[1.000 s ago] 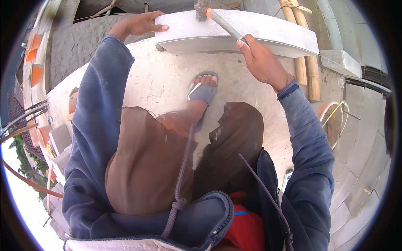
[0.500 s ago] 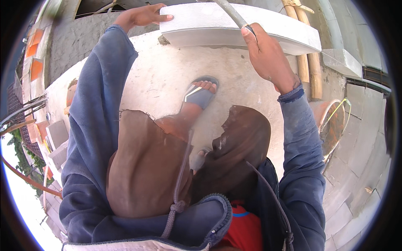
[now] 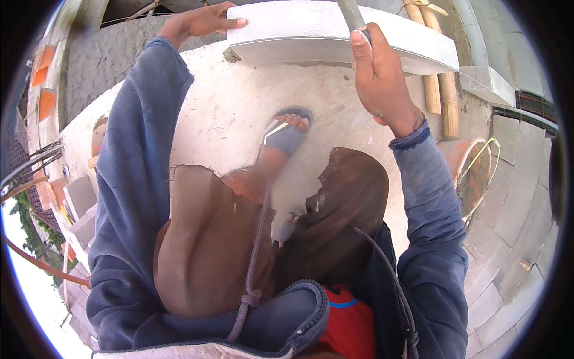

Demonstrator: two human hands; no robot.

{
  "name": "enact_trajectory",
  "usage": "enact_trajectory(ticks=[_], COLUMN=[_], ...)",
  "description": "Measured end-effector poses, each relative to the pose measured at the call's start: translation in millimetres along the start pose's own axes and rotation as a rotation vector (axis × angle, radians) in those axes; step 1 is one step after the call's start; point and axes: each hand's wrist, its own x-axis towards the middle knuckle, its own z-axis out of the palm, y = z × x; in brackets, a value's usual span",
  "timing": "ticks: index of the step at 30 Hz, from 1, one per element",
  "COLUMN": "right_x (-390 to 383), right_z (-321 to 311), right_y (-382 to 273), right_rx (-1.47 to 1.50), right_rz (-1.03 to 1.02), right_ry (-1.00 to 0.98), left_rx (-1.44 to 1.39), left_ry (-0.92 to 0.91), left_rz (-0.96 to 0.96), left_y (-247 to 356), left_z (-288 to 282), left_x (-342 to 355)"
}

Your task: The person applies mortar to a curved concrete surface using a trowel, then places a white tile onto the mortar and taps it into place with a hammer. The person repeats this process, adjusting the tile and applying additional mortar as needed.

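Note:
A long white block (image 3: 269, 24) lies across the top of the view, its near face in shade. My left hand (image 3: 200, 25) is closed around the block's left end, thumb along the near corner. Raised in front of the block's middle, my right hand (image 3: 382, 81) grips a grey round tool handle (image 3: 351, 13). The handle runs past the top edge, so the tool's working end is out of view. Both of my arms wear worn blue sleeves.
Bamboo poles (image 3: 448, 105) stand beyond the block's right end, near another white block (image 3: 488, 85). A bucket with a yellow-green handle (image 3: 474, 170) lies at the right. My sandalled foot (image 3: 287, 134) is on the pale, dusty floor (image 3: 221, 96). Orange bricks (image 3: 46, 105) line the left.
My right hand has shifted slightly upward, and the grey handle now stands steeper with less of it showing. The left hand stays on the end of the white block.

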Motion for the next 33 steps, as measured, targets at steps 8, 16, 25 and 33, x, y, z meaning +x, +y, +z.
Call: enact_trajectory(ticks=[8, 16, 25, 33], right_x=[11.3, 10.0, -1.7, -0.9], right_z=[-5.5, 4.7, 5.2, -11.6], right_y=[-5.9, 38.9, 7.4, 1.3], right_rx=[-0.196, -0.268, -0.083, -0.155], right_rz=[0.095, 0.030, 0.021, 0.126], right_ry=[-0.167, -0.184, -0.095, -0.146], left_rx=[0.000, -0.043, -0.021, -0.131], left_ry=[-0.090, -0.079, 0.017, -0.177], left_rz=[0.011, 0.051, 0.045, -0.008], left_y=[26.9, 34.7, 13.4, 27.5], left_z=[-6.3, -3.1, 6.3, -8.3], left_x=[-11.2, -2.2, -2.8, -10.2])
